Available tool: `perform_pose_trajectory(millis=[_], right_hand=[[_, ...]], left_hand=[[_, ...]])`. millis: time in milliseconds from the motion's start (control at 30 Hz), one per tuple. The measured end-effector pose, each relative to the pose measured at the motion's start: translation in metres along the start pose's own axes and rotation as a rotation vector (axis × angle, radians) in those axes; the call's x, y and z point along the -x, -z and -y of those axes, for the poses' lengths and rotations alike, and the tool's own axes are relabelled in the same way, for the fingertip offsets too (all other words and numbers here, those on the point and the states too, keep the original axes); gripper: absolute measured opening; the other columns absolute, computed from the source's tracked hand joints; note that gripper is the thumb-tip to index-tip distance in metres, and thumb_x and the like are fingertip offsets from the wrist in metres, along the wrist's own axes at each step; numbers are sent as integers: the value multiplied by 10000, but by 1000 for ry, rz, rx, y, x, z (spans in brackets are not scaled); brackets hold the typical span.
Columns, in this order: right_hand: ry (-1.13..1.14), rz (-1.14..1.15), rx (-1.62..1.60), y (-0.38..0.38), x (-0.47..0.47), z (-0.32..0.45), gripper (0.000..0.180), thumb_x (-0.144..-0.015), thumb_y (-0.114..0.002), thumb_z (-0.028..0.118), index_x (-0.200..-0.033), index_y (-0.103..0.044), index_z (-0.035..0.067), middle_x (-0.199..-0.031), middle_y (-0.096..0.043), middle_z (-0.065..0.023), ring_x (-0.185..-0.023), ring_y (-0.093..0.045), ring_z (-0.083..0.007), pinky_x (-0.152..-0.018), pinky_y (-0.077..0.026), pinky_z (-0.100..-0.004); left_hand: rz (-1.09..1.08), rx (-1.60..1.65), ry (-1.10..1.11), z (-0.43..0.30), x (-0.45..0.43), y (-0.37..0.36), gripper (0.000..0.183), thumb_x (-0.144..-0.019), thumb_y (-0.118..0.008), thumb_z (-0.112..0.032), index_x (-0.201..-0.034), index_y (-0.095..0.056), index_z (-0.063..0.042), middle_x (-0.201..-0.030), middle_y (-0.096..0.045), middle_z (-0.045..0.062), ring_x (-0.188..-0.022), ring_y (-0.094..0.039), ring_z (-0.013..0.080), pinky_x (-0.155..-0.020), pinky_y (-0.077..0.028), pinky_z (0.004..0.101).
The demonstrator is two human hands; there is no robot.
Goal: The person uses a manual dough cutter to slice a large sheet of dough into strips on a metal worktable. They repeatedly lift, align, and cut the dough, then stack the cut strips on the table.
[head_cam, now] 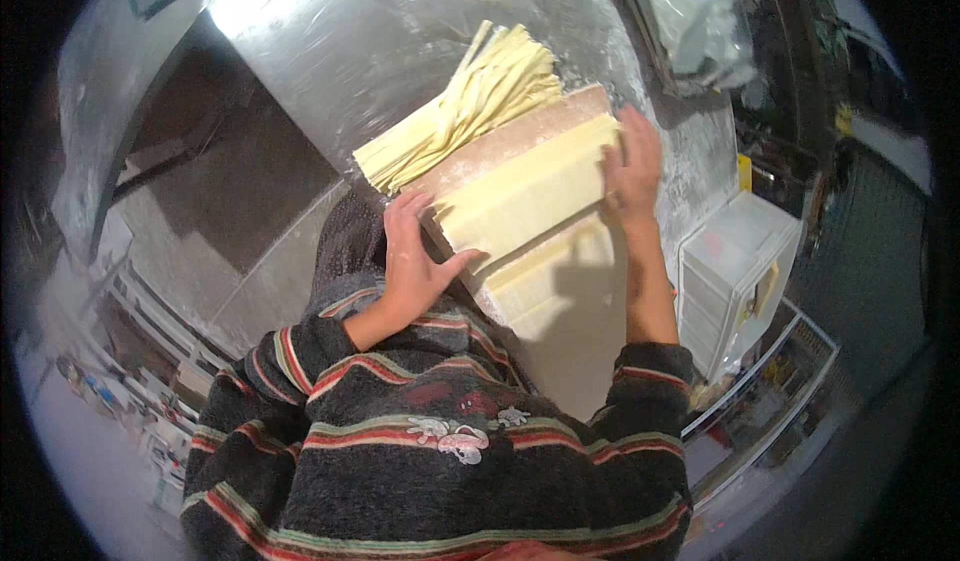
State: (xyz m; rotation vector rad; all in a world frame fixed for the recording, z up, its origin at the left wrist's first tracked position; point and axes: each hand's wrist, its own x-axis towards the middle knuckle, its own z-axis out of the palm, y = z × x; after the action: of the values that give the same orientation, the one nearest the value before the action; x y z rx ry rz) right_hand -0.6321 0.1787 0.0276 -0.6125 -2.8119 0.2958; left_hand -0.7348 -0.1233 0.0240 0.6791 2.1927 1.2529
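A thick, pale yellow stack of folded dough sheets [532,193] lies across a floured board [517,141], between my two hands. My left hand [412,253] spans the stack's left end, thumb at the near corner and fingertips by the far corner. At the opposite end, my right hand [634,167] has its fingers bent against the dough; part of its grip is hidden. Just beyond the stack, cut noodles [472,103] lie in a bundle, straight at the left and loosely fanned at the right. Nearer my body, another layered dough sheet [540,313] rests partly in shadow.
A shiny metal worktop [360,58], dusted with flour, extends beyond the board. A clear plastic bag [690,21] sits at the far right. Lower on the right are a white plastic box [735,276] and a metal-framed rack [772,381]. A dark opening [217,148] borders the worktop's left edge.
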Motion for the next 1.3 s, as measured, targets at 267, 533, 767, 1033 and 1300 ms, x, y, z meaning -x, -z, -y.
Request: perform_pose_trajectory(millis=[267, 533, 767, 1033, 1300], right_hand=[[169, 231, 10, -15, 14, 30, 539, -825, -601, 486, -1203, -588, 101, -1273, -541, -113, -1270, -408, -272, -1085, -213, -498], [5, -203, -150, -2, 36, 7, 520, -844, -622, 432, -1236, -552, 96, -1253, -554, -104, -1232, -449, -286, -1082, -268, -455], [-691, 122, -428, 42, 166, -107, 498, -837, -652, 420, -1089, -620, -8, -1002, -660, -186, -923, -629, -316, -829, -485, -369], [-666, 391, -524, 65, 246, -122, 500, -788, -713, 362, -1065, -638, -47, -927, -680, -152, -853, -646, -203, -759, -494, -316], [-851, 665, -647, 42, 239, -157, 511, -693, -810, 287, -1040, -638, -47, -854, -658, -80, -761, -619, -149, -691, -479, -255]], left_hand=[[700, -731, -636, -26, -33, -35, 1004, -690, -574, -651, -1449, -272, -67, -1532, -207, 129, -1417, -168, 327, -1101, -182, 555], [624, -805, -762, -24, -21, -53, 946, -716, -533, -671, -1460, -278, -145, -1534, -208, 121, -1421, -164, 319, -1101, -134, 589], [392, -556, -521, -27, 64, -52, 755, -773, -703, -347, -1400, -356, -107, -1430, -358, 147, -1334, -327, 329, -1072, -268, 492], [443, 857, 825, 14, 161, -116, 172, -878, -630, -112, -1008, -541, -43, -895, -545, -7, -772, -504, 80, -683, -417, 218], [231, 834, 937, 16, 187, -176, 182, -850, -684, -118, -897, -527, -40, -792, -543, 23, -666, -513, 127, -592, -416, 250]])
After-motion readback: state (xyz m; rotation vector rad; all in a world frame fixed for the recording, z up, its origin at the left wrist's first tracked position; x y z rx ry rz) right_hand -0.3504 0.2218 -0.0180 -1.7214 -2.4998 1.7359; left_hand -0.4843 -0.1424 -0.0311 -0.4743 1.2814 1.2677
